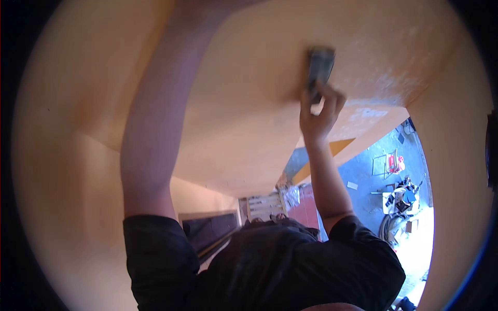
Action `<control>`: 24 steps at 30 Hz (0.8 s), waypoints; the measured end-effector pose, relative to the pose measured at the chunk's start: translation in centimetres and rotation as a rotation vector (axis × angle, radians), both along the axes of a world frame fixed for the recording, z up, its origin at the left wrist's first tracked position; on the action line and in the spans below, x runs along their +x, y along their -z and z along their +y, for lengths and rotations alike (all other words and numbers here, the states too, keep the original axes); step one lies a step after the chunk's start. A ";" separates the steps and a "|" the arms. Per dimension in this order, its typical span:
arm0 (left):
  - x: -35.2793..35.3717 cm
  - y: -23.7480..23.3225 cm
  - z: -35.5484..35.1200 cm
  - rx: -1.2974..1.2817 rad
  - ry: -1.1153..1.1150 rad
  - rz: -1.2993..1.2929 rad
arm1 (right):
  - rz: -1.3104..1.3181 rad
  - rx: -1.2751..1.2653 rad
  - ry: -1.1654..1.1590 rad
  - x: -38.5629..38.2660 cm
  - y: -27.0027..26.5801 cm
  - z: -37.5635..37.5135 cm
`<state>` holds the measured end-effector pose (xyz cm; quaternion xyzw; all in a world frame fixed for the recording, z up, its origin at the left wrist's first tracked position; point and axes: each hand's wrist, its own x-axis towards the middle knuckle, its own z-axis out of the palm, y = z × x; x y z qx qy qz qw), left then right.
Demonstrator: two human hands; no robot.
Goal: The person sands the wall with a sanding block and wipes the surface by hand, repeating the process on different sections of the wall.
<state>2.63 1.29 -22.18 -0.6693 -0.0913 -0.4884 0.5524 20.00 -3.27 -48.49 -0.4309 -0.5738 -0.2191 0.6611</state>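
From my remote seat I see a dark grey, oblong block [321,63], slightly blurred, gripped at its near end. It lies over the orange-painted wall [249,78], left of that wall's whitish scuffing, far end tilted slightly right; full contact I can't confirm.

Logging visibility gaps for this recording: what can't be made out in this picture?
All in the head view:
- Left hand: cut off by the top edge; only the left arm shows.
- Dark block in the right hand: details blurred; its wall-facing side is hidden by the block itself.
- Floor pile: too small to itemise.
- Dark object: cut off by the image's dark right border.
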 end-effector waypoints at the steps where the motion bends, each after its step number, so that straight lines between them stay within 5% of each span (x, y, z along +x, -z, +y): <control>1: 0.2 -0.1 -0.2 -0.073 -0.082 -0.007 | 0.012 -0.070 0.006 0.1 2.7 -0.1; 3: 0.3 0.2 0.6 -0.022 -0.043 -0.014 | 0.031 -0.094 0.013 -0.5 7.3 -0.3; 11: 0.1 0.3 0.2 -0.095 -0.025 -0.028 | 0.080 0.009 -0.049 -0.1 -0.9 0.4; 17: -0.1 0.2 -0.6 -0.139 -0.110 -0.033 | 0.025 -0.028 0.010 -1.4 5.3 -0.5; 24: -0.2 0.5 -0.3 -0.154 -0.068 -0.038 | 0.092 0.052 0.018 -1.5 -0.2 0.1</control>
